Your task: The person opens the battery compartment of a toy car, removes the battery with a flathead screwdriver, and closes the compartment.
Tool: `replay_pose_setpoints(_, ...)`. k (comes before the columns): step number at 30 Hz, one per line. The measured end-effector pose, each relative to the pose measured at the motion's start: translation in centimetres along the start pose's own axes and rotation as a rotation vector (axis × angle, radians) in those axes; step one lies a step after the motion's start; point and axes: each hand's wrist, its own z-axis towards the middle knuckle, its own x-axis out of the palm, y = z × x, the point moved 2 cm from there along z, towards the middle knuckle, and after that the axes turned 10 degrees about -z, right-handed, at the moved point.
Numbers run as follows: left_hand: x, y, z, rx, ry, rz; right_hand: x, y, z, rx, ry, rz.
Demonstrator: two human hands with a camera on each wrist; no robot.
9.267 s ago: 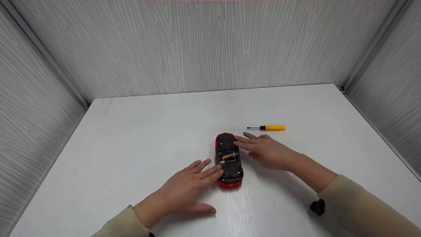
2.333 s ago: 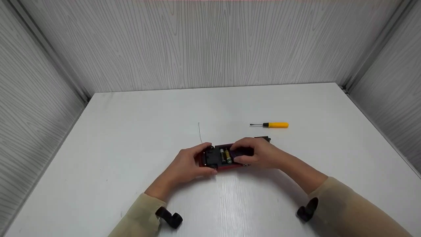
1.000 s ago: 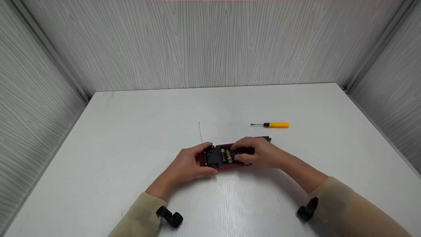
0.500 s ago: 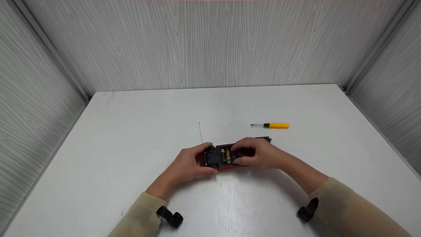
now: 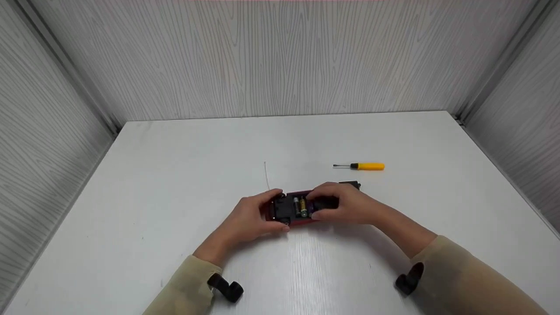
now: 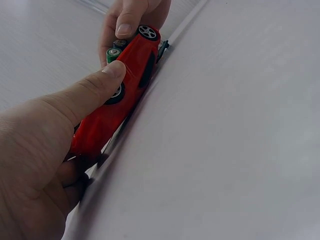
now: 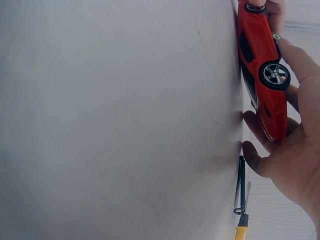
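A red toy car (image 5: pixel 294 209) is being held belly-up on the white surface (image 5: pixel 175 183), approx. at its middle, lengthwise left to right. The battery bay is lying open, w/ batteries (image 5: pixel 300 206) showing inside.

Step in hand, as judged: the batteries are being worked on in the open bay, whether seated or eased out can't be told. The next move is likely calling for a fingertip pinch on one cell while the car is being kept pinned by the other hand.

Left hand (image 5: pixel 249 221): the car's left end is being gripped, fingers curled round the far side and thumb (image 6: pixel 95 90) pressing at a wheel on the near side; wrist is being kept low, near the surface.

Right hand (image 5: pixel 345 205): the car's right end is being clasped, fingers curled over the underside next to the batteries and thumb along the near edge. In the right wrist view the fingers (image 7: pixel 300 60) are being laid along the car's red flank by a wheel. Both forearms are angling in from the near edge in beige sleeves.

A small black piece (image 5: pixel 350 184), poss. the bay cover, is lying just behind the right hand. A yellow-handled screwdriver (image 5: pixel 359 166) is lying beyond it, untouched. A thin wire (image 5: pixel 266 175) is being seen rising from the car's left end.
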Motion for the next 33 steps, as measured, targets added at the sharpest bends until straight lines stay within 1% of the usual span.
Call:
replay_pose_setpoints(7, 0.00, 0.06, 0.03, 0.001, 0.002, 0.005, -0.13, 0.16, 0.01, -0.001, 0.010, -0.017)
replay_pose_setpoints(12, -0.03, 0.01, -0.03, 0.002, 0.005, 0.005, -0.13, 0.08, 0.01, 0.011, 0.014, 0.003)
replay_pose_setpoints(18, -0.05, 0.05, -0.05, -0.011, -0.002, 0.004, -0.12, 0.15, 0.05, 0.020, 0.023, 0.023)
replay_pose_setpoints(27, -0.04, 0.09, -0.02, -0.014, -0.001, 0.018, -0.11, -0.10, 0.08, 0.055, 0.051, 0.067)
replay_pose_setpoints(33, -0.04, 0.01, -0.08, -0.011, 0.001, 0.016, -0.17, -0.17, 0.12, 0.057, 0.059, 0.069)
